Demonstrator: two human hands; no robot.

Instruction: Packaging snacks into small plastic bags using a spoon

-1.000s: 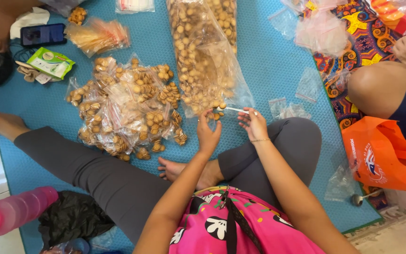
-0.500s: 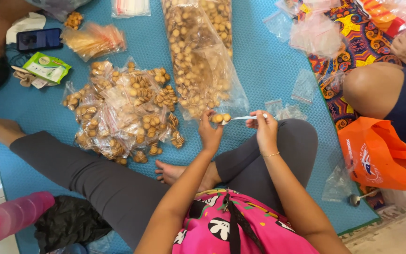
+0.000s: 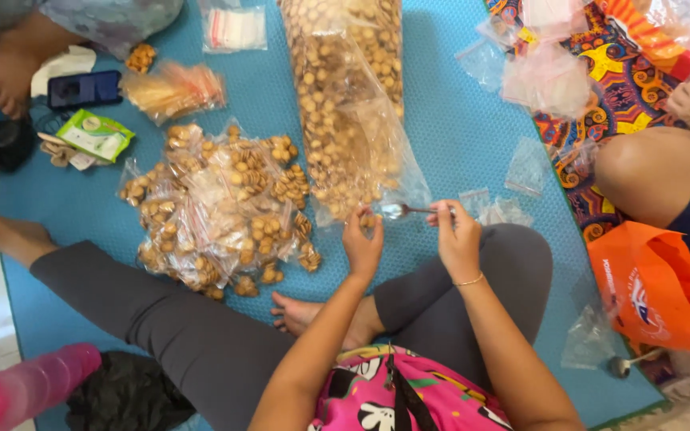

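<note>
I sit on a blue mat (image 3: 457, 120) with my legs spread. My right hand (image 3: 457, 238) grips the handle of a metal spoon (image 3: 399, 211), its bowl pointing left. My left hand (image 3: 362, 239) is raised beside the spoon's bowl, fingers pinched on a small clear bag with a few round biscuits in it. Just beyond both hands lies a big clear bag of small round biscuits (image 3: 349, 104), its open mouth toward me. A heap of small filled packets (image 3: 221, 211) lies to the left of my hands.
Empty small clear bags (image 3: 505, 209) lie right of my hands. A second person's knee (image 3: 640, 172) and an orange bag (image 3: 660, 291) are at the right, with another spoon (image 3: 621, 365) below. A phone (image 3: 85, 88), a green packet (image 3: 96, 134) and a pink bottle (image 3: 25, 387) lie left.
My hands stay close together over my lap; the spoon's bowl has come next to my left hand's fingers. The view has shifted slightly.
</note>
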